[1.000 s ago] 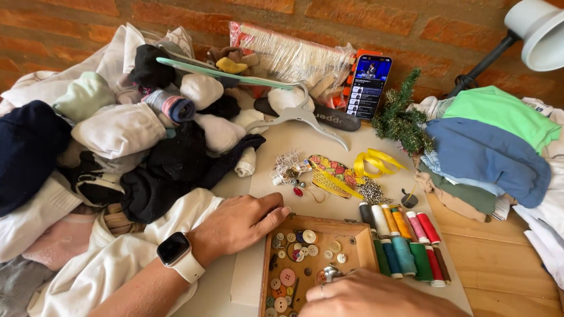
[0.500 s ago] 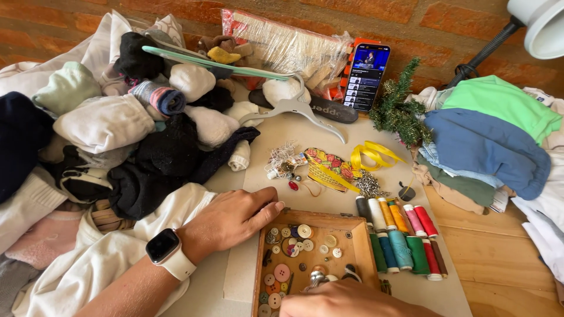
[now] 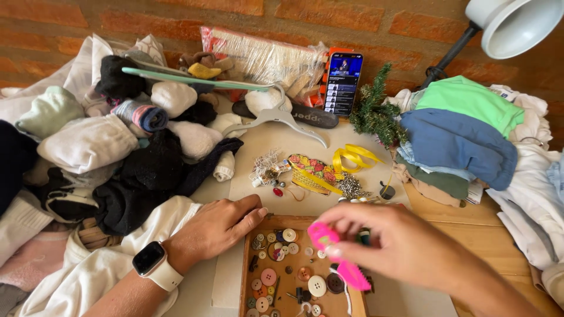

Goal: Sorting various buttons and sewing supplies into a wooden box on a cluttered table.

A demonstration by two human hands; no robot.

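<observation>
A small bright pink plastic piece (image 3: pixel 325 237) is being pinched between the thumb and fingers of the right hand (image 3: pixel 405 246), lifted just above the shallow wooden tray of mixed buttons (image 3: pixel 244 282). A second pink part (image 3: pixel 352 275) is showing just below the fingers, over the tray's right side; whether the two belong to one object cannot be told, since the fingers are covering the join. The left hand (image 3: pixel 214 229) is being rested flat and loosely spread on the tray's upper left corner, holding nothing, with a white-strapped smartwatch (image 3: pixel 151 264) on the wrist.

As a judgement, the sorting is only being begun: one piece is being held out of the tray, while the many buttons are lying loose and unsorted inside it, and no separate heap of picked pieces is being shown anywhere on the pale tabletop (image 3: pixel 270 147).

Beyond the tray, a tangle of yellow ribbon and patterned trimmings (image 3: pixel 329 167) is lying near the middle, a heap of white and black socks and garments (image 3: pixel 117 158) is being spread on the left, folded blue and green clothes (image 3: pixel 464 129) are stacked on the right, and a dark phone with a lit screen (image 3: pixel 343 84) is leaning against the brick wall.

The tray's lower edge is being cut off by the frame, and whatever lies to its right is being hidden behind the right hand. The pink piece is slightly blurred, so its exact kind cannot be made out.
</observation>
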